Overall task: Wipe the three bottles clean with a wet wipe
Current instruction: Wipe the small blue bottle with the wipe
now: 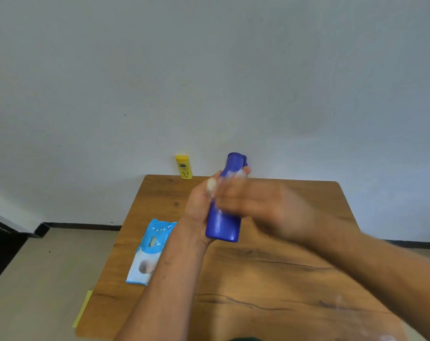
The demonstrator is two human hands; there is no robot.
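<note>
Indoors, wood table (282,279), white wall (209,70), blue bottle (225,225)

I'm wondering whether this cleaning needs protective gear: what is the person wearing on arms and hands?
Nothing that shows: the left hand and right hand are ungloved, both forearms bare with no sleeves in view. No watch, ring or bracelet is visible, though the right hand is motion-blurred.

Left hand (199,210) grips blue bottle (224,225); blurred right hand (258,205) lies across it.
</note>
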